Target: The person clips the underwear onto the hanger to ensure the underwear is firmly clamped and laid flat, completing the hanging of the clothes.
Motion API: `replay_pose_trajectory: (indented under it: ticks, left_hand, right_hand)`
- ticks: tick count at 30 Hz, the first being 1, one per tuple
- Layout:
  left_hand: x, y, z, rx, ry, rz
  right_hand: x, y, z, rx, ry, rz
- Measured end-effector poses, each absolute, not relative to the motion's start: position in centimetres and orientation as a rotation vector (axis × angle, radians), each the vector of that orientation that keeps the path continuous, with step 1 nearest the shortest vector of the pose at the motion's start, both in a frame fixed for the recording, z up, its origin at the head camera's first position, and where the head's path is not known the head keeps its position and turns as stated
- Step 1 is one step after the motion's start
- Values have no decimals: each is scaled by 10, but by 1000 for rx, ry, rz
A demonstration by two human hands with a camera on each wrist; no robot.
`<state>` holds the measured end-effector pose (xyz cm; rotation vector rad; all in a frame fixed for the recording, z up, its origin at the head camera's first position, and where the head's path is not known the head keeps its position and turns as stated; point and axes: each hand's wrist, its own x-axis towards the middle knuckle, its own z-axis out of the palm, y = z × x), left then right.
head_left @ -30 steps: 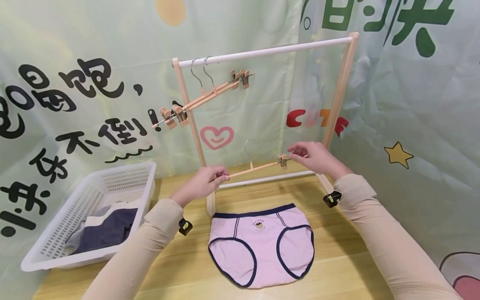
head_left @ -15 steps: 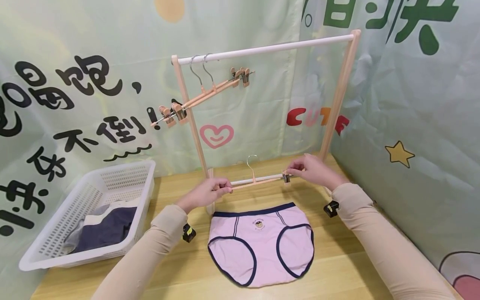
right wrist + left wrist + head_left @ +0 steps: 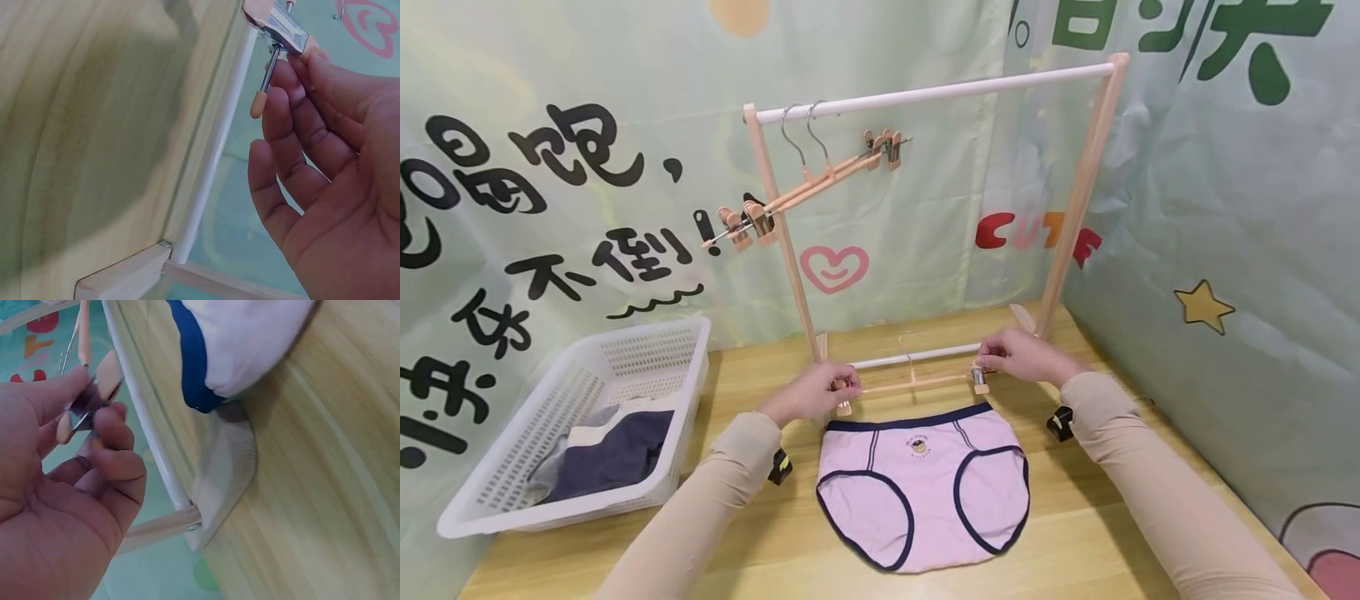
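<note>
A clip hanger (image 3: 887, 386) with a metal hook is held level between both hands, just behind the waistband of the pink underpants. My left hand (image 3: 814, 390) pinches the clip (image 3: 94, 394) at its left end. At the other end my right hand (image 3: 1026, 356) pinches the right clip (image 3: 284, 31), and the hanger's capped rod tip (image 3: 257, 104) sticks out beside the fingers. The pink underpants (image 3: 934, 517) with navy trim lie flat, front up, on the wooden table. In the left wrist view a corner of the underpants (image 3: 250, 337) shows past the fingers.
A drying rack (image 3: 940, 90) stands behind the hands, with two clip hangers (image 3: 820, 185) hooked on its top bar at the left. Its lower bar (image 3: 887, 361) runs just behind the held hanger. A white basket (image 3: 658, 342) with folded garments (image 3: 613, 458) is at the left.
Both hands have lowered the hanger toward me, from in front of the rack down to near the waistband. My right hand has come onto the right clip. The underpants have not moved.
</note>
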<state>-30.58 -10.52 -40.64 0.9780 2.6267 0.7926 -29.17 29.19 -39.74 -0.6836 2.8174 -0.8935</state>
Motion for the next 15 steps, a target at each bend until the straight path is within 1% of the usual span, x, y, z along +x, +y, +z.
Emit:
replay_pose_trajectory:
  ticks: [7,15]
  left_hand:
    - [-305,-110,-415,891,2633,864]
    - [-303,-108,-424,891,2668,840]
  right_hand:
    - [-296,291,-404,-685,2812,-803]
    - [-300,292,-411,-677,2784,-744]
